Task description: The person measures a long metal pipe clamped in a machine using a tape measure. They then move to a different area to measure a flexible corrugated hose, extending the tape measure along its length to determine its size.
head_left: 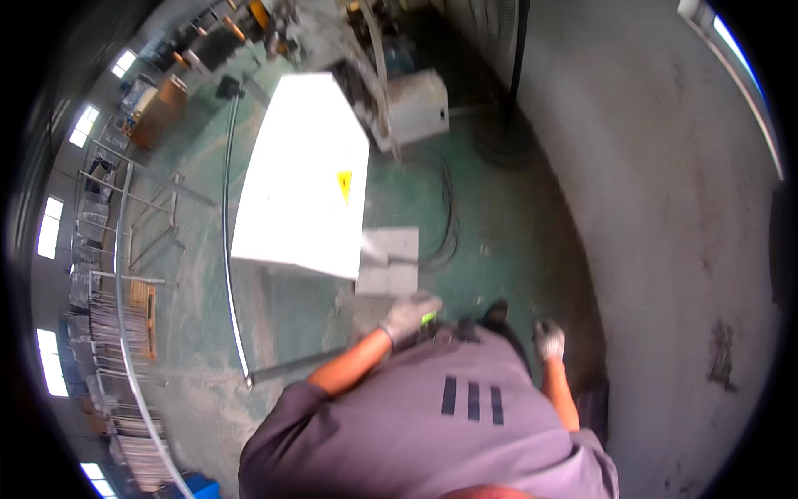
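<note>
My left hand (407,316), in a pale knitted glove, is bent in front of my waist. Its fingers appear closed against a small bright green object (429,317), too blurred for me to name. Down at my right side hangs my right hand (549,340), gloved likewise, touching nothing that I can see; its fingers are smeared. Ahead of the left hand stands a white cabinet-like box (291,191) with a yellow warning triangle (344,186), its surface washed out by light. Pale floor plates (391,281) lie between that box and my left hand.
A grey wall (657,208) runs along my right. Dark cables (450,212) curl over the green floor beside a pale machine housing (416,108). Metal rails (227,241) stand left of the white box. Farther left are metal frames (150,200) and stacked panels (137,437).
</note>
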`<state>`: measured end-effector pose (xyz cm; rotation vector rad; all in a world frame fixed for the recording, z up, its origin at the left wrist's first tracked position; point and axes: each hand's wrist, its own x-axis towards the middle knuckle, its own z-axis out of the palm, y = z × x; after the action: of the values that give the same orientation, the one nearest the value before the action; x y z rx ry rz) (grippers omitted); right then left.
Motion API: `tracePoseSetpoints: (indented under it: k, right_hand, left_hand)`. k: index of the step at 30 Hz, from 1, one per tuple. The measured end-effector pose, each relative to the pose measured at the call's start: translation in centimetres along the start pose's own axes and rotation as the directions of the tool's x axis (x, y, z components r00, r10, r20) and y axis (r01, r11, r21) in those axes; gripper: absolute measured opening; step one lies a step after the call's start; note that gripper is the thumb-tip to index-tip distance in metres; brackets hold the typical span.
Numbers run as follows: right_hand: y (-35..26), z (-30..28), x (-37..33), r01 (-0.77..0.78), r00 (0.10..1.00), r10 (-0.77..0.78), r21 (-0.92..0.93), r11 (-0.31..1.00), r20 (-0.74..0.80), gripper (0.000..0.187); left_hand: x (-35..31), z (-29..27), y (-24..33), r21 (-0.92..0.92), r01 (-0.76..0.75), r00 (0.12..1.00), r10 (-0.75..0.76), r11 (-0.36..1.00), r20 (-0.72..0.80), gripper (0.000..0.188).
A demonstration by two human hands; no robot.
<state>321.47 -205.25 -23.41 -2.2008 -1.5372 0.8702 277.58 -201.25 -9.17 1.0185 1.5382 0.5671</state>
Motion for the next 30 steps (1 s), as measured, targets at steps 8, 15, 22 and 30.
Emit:
tracePoseSetpoints:
  k: [8, 15, 22, 30]
  right_hand:
    - [-11.4, -8.4, 17.5, 0.125, 0.986, -0.134, 0.095, 0.988, 0.101, 0.034]
    - [-27.0, -5.9, 24.0, 0.274, 0.86, -0.399, 0.37, 0.888, 0.319, 0.029]
    - [-39.9, -7.0, 29.4, 0.459, 0.693, -0.56, 0.32, 0.829, 0.455, 0.03]
    - [-49.5, -5.7, 36.5, 0.602, 0.563, -0.728, 0.409, 0.686, 0.392, 0.029]
  left_hand:
    - [5.9, 4.4, 11.9, -0.352, 0.098, 0.992, -0.118, 0.931, -0.035, 0.031]
    - [12.1, 1.9, 14.5, -0.588, 0.03, 0.968, -0.171, 0.808, -0.185, 0.03]
    - [19.5, -2.5, 18.4, -0.705, -0.084, 0.947, -0.163, 0.704, -0.276, 0.031]
    - [27.7, -8.4, 23.2, -0.777, -0.225, 0.895, -0.191, 0.587, -0.404, 0.028]
